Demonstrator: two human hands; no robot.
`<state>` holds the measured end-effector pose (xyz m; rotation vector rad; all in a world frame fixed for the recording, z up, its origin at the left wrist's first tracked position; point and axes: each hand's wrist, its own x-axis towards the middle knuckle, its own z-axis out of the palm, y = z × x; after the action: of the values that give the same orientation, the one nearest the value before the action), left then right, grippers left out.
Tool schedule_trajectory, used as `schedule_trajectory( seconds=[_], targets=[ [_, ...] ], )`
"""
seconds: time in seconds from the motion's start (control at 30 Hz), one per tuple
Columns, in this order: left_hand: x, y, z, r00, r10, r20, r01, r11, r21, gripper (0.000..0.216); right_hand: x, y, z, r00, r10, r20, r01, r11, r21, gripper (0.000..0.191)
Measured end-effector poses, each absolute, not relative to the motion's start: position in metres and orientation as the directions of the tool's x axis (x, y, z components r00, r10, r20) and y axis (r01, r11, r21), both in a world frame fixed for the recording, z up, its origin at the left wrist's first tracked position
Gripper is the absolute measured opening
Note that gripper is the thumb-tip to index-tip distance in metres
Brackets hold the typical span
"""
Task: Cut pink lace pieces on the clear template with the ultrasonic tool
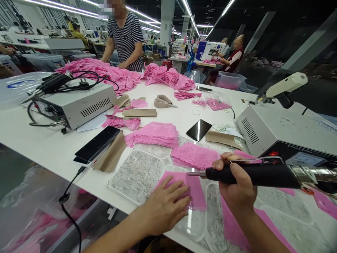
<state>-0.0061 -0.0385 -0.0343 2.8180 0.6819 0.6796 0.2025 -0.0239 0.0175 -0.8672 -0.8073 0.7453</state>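
Note:
My left hand (168,205) lies flat with its fingers spread on a pink fabric piece (197,189), on a clear template board (137,168) with rounded outlines. My right hand (238,182) is wrapped round the black handle of a handheld ultrasonic welder (252,174). Its thin metal tip points left, over the upper part of the fabric piece; whether it touches cannot be made out. Just behind are a stack of pink lace pieces (195,155) and a taller pink stack (155,134). More pink fabric (234,225) lies under my right forearm.
A grey power box (284,130) stands at right, another (84,102) at left with a second welder (52,84). Phones (199,130), scissors (164,102), brown card strips (139,112) and pink heaps (105,72) cover the table. A person in stripes (125,38) stands opposite.

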Motion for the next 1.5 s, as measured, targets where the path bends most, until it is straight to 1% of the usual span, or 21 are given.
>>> schedule_trajectory(
  seconds=[0.2,0.53,0.7,0.8,0.97,1.1,1.17,1.33,1.5],
  targets=[
    [-0.004,-0.037,-0.034,0.794,0.454,0.404,0.37,-0.888,0.272,0.027,0.197,-0.023,0.015,0.436,0.838,0.328,-0.226,0.455,-0.861,0.009],
    [-0.005,-0.037,-0.031,0.802,0.457,0.385,0.369,-0.886,0.282,0.026,0.198,-0.021,0.013,0.44,0.843,0.309,-0.257,0.448,-0.857,0.011],
    [-0.006,-0.038,-0.035,0.792,0.455,0.408,0.362,-0.887,0.288,0.027,0.196,-0.023,0.014,0.421,0.857,0.298,-0.262,0.429,-0.865,0.013],
    [-0.006,-0.038,-0.033,0.79,0.457,0.409,0.361,-0.886,0.292,0.026,0.198,-0.023,0.016,0.431,0.848,0.307,-0.26,0.442,-0.859,0.01],
    [-0.002,-0.039,-0.024,0.821,0.464,0.331,0.384,-0.88,0.281,0.027,0.213,-0.023,0.022,0.527,0.778,0.343,-0.19,0.501,-0.845,0.008],
    [0.013,-0.043,-0.024,0.8,0.478,0.363,0.39,-0.874,0.291,0.034,0.223,-0.025,0.02,0.569,0.759,0.316,-0.183,0.492,-0.851,0.009],
    [0.023,-0.046,-0.026,0.799,0.477,0.365,0.388,-0.874,0.293,0.036,0.226,-0.026,0.018,0.582,0.754,0.306,-0.188,0.491,-0.851,0.009],
    [0.034,-0.049,-0.027,0.856,0.432,0.284,0.362,-0.893,0.268,0.043,0.227,-0.026,0.017,0.591,0.743,0.314,-0.182,0.503,-0.845,0.01],
    [0.032,-0.049,-0.025,0.877,0.419,0.234,0.362,-0.898,0.252,0.043,0.228,-0.028,0.02,0.588,0.747,0.311,-0.19,0.502,-0.844,0.01]
  ],
)
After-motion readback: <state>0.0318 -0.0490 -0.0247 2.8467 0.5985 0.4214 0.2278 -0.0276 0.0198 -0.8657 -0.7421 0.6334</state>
